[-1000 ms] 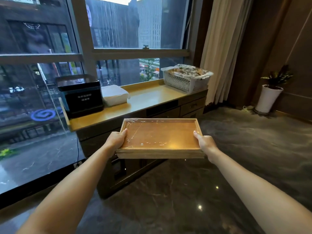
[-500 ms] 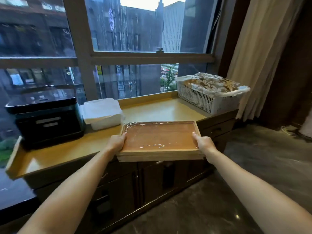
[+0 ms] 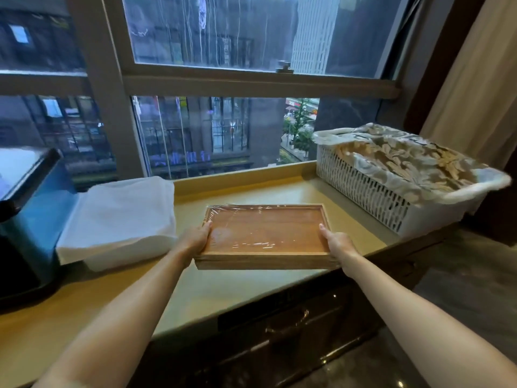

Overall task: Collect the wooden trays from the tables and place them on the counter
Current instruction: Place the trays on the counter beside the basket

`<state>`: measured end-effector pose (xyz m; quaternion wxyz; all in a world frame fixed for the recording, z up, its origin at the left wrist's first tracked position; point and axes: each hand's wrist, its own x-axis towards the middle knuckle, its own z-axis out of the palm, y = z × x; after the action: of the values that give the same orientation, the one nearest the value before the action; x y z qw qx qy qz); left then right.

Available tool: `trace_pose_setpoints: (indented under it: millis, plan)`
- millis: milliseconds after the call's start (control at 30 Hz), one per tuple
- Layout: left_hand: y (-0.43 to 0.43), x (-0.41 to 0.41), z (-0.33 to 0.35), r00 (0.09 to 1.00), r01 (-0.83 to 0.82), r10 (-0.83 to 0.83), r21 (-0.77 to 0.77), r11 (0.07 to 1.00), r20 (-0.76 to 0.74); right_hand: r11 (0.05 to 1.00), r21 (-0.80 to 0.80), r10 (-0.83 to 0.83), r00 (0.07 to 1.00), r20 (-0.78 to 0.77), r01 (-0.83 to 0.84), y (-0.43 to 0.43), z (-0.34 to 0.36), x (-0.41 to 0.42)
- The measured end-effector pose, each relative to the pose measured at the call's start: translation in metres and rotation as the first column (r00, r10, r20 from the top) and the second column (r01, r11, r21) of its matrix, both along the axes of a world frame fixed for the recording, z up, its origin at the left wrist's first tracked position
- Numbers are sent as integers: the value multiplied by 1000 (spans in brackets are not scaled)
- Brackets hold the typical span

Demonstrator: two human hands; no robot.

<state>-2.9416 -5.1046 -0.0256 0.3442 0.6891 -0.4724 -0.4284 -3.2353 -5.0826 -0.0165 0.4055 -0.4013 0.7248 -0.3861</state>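
Observation:
A rectangular wooden tray [image 3: 265, 233] wrapped in clear film is held level just above the yellowish counter [image 3: 212, 287] under the window. My left hand [image 3: 195, 238] grips its left edge with the thumb on the rim. My right hand [image 3: 334, 242] grips the right edge the same way. The tray hovers over the middle of the counter, between a white folded stack and a white basket. Whether its underside touches the counter cannot be told.
A stack of white folded cloth [image 3: 117, 219] lies on the counter at left, beside a black and blue box appliance [image 3: 25, 219]. A white plastic basket [image 3: 372, 197] holding patterned fabric stands at right. Dark drawers [image 3: 288, 326] sit below; a beige curtain [image 3: 475, 88] hangs at right.
I have moved closer to the counter. The tray, held in both hands throughout, has travelled forward from in front of the counter edge to over its top.

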Motion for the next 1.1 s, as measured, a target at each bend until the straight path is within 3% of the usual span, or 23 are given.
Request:
trace_pose_setpoints:
  millis: [233, 500, 800, 1100]
  plan:
    - [-126, -2, -6, 996, -75, 77, 54, 996, -40, 994, 55, 94, 995, -11, -94, -148, -3, -1]
    - [-211, -8, -28, 972, -234, 235, 96, 968, -3, 981, 93, 164, 985, 51, -168, -264, -21, -3]
    - [-269, -15, -57, 935, -351, 333, 185, 918, 119, 936, 152, 308, 948, 85, -318, -354, -43, -3]
    - [-299, -21, -67, 898, -435, 407, 212, 875, 165, 912, 188, 339, 929, 151, -363, -406, -60, 0]
